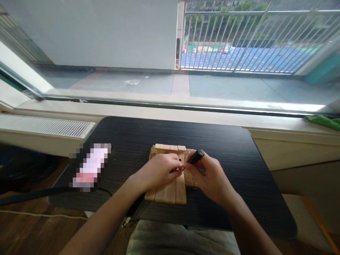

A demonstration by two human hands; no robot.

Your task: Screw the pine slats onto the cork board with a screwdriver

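On the black table lies a pale wooden slatted panel (166, 193), with a raised strip across its far end and a dark round spot near its right edge. Under it sits a rough brown board (191, 180), showing on the right and at the far left. My right hand (212, 175) grips a screwdriver (196, 156) by its black handle, tilted with the tip end down toward the panel. My left hand (160, 170) rests over the panel, thumb and fingers pinched close to the tip. Whatever those left fingers hold is too small and covered to make out.
The black table (225, 141) has rounded corners and stands against a window sill (148, 110). A blurred-out phone-like object (92, 163) lies at the table's left, near a dark cable. A white radiator (47, 129) is beyond the left edge. Green cloth (325, 121) lies on the sill at right.
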